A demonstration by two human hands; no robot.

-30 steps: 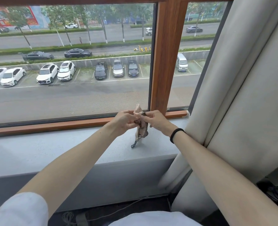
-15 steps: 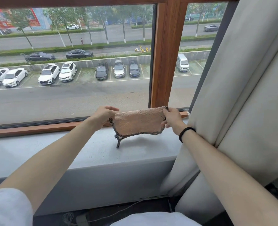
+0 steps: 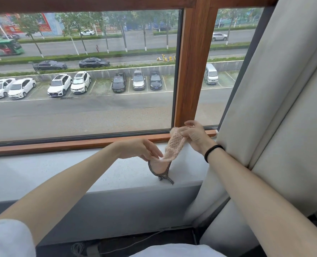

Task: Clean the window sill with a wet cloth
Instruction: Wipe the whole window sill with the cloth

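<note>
Both hands pinch a fuzzy pink cloth (image 3: 173,146): right hand (image 3: 194,135) its upper end, left hand (image 3: 139,149) its lower, slanting above the speckled grey window sill (image 3: 61,169), dark mesh edging drooping.

head view | worn at head height | faces forward and down | close above window sill (image 3: 65,173)

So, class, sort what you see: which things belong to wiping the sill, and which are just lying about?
In use: pink cloth, window sill, left hand, right hand.
Not in use: curtain, wooden window frame, black wristband.
</note>
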